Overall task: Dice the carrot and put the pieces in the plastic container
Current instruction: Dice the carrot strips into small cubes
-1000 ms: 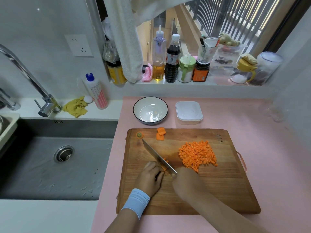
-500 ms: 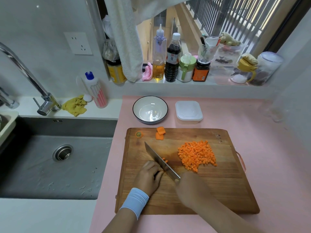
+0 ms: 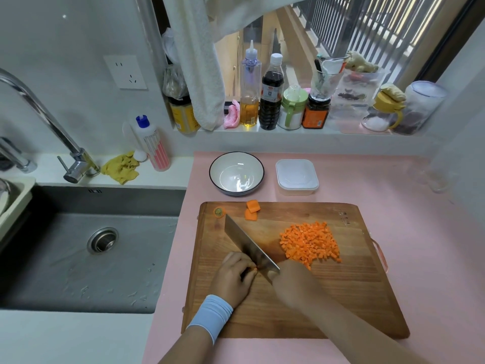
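Note:
A wooden cutting board point(image 3: 341, 298) lies on the pink counter. A pile of diced carrot point(image 3: 309, 244) sits on its right middle. Two bigger carrot chunks point(image 3: 252, 210) and a carrot end point(image 3: 219, 212) lie near the board's far left edge. My right hand point(image 3: 294, 282) grips the handle of a cleaver point(image 3: 248, 244), whose blade runs diagonally toward the far left. My left hand point(image 3: 232, 278) has its fingers curled over a small carrot bit point(image 3: 254, 269) right against the blade. The white plastic container point(image 3: 297, 177) stands beyond the board with nothing in it.
A white bowl point(image 3: 236, 172) stands left of the container. The sink point(image 3: 78, 248) and faucet point(image 3: 39, 109) are on the left. Bottles and jars line the windowsill point(image 3: 288, 130). A dish soap bottle point(image 3: 152, 143) and a yellow rag point(image 3: 120, 168) sit behind the sink.
The cleaver has shifted slightly toward me and to the left. Less carrot shows between my left fingers and the blade. The diced pile has not moved.

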`<state>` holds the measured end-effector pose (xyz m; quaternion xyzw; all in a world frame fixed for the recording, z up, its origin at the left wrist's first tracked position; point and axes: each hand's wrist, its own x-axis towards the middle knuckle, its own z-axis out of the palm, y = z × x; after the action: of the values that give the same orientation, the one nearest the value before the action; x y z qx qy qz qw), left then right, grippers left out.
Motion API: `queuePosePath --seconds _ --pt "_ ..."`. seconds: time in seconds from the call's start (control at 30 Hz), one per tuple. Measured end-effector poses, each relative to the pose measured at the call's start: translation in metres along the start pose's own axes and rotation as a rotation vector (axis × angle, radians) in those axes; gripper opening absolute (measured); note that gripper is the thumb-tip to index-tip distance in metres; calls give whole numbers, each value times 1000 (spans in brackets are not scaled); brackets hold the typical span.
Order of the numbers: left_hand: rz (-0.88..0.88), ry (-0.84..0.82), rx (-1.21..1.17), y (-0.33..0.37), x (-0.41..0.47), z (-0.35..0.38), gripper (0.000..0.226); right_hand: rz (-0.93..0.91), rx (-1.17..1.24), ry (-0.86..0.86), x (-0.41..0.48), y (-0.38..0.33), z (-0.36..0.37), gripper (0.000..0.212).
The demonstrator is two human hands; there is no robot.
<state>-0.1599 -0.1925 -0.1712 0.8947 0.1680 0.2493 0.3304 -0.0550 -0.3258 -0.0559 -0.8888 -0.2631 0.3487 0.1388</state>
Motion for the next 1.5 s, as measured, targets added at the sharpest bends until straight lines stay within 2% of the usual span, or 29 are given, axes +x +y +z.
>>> queuePosePath --seconds 0.07,0.13,0.23,0.33,0.43,0.57,0.63,0.7,0.8,0.9,0.93,1.0,1.1,1.17,1.27,1.33,1.5 --pt "-72 -2 31 1 1 -2 20 -1 36 7 0 6 -5 30" --pt "-223 -33 75 6 4 -5 35 -4 66 41 -1 13 -14 30" --pt "-374 -167 179 19 17 -5 53 -2 81 85 -1 24 -31 32" --pt "-475 -265 236 35 38 0 46 23 60 120 1 38 -45 34" --pt "-568 -296 245 46 53 10 35 29 43 157 0 52 -53 33" --pt "-552 -386 193 68 65 26 41 2 -2 198 -2 66 -61 28" --pt "-549 -403 145 74 70 30 37 -19 -35 225 -3 72 -63 28" --pt "-624 -335 59 73 73 27 33 -48 -81 233 -4 77 -63 30" --pt "-732 -59 -40 74 80 0 27 -130 -242 268 -10 81 -66 25" --pt "-688 251 -8 79 91 -44 13 -234 -507 293 -14 84 -68 27" --pt "-639 261 9 79 95 -53 14 -262 -556 282 -14 84 -69 33" --pt "-555 92 65 83 102 -60 17 -296 -611 244 -11 86 -68 39" --pt "-525 -390 49 100 108 -37 37 -383 -630 215 -10 89 -67 41" --pt "-517 -544 43 105 105 -16 41 -460 -679 263 -14 88 -67 42" --pt "-555 -599 25 108 101 3 48 -479 -765 273 -15 87 -66 37" --pt "-500 -620 45 110 101 8 54 -502 -760 296 -21 83 -69 32" --pt "-399 -534 -5 111 101 6 53 -441 -801 219 -32 74 -76 37"
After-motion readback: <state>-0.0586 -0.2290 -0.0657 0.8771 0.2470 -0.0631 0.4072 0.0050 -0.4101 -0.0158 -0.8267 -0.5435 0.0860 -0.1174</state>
